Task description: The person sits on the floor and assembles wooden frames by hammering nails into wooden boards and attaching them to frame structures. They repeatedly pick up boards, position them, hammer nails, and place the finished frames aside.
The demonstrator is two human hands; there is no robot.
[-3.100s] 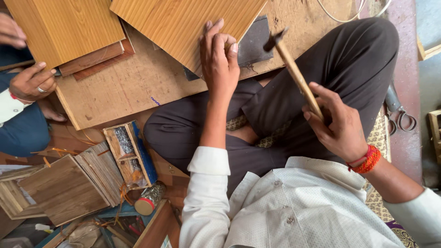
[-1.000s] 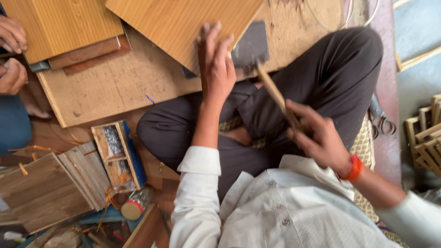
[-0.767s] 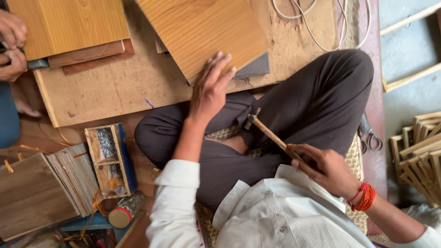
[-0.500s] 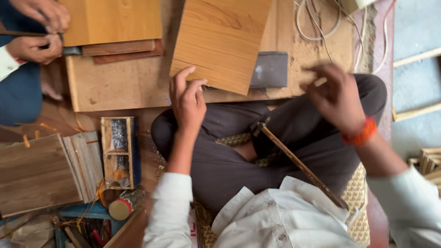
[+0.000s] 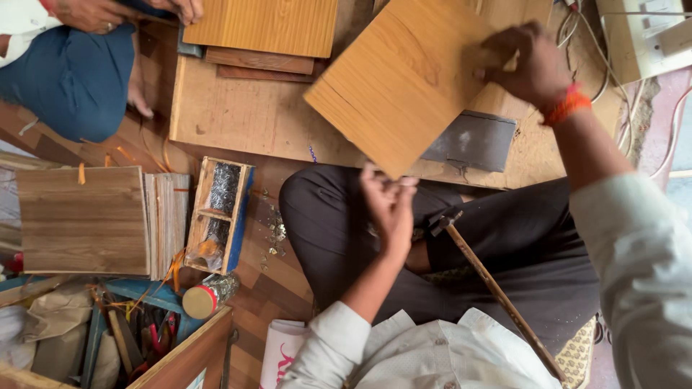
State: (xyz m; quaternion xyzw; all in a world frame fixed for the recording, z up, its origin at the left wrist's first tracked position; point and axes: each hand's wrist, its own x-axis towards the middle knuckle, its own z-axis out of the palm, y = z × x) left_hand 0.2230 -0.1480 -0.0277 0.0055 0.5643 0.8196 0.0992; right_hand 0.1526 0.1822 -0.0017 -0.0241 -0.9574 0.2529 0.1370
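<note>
Right hand [image 5: 530, 65] clamped over the far edge of the orange-brown wooden panel [image 5: 404, 79], fingers curled shut on it. Left hand [image 5: 389, 205] just below the panel's near corner, fingers half curled and pinched together; touching the corner or just short of it, and whether anything small sits between the fingertips, cannot tell. Panel tilted, turned like a diamond, its near corner pointing down toward the lap, its long axis running from lower left to upper right, lying over the plywood work board [image 5: 245, 115] and partly over a grey metal plate [image 5: 472, 140].

Hammer [image 5: 497, 292] resting loose across the dark trousers, held by neither hand, head near the left wrist, wooden handle slanting down to the right.

Small open wooden tray [image 5: 220, 216] on the floor to the left, split into compartments: far one holding a heap of small metal nails, near one holding a clear bag. Round tin [image 5: 200, 301] lying just below it. Stack of thin wooden boards [image 5: 101, 220] beside the tray's left side. Another person's hands [image 5: 122, 11] at the top left, on a second panel [image 5: 263, 25]
</note>
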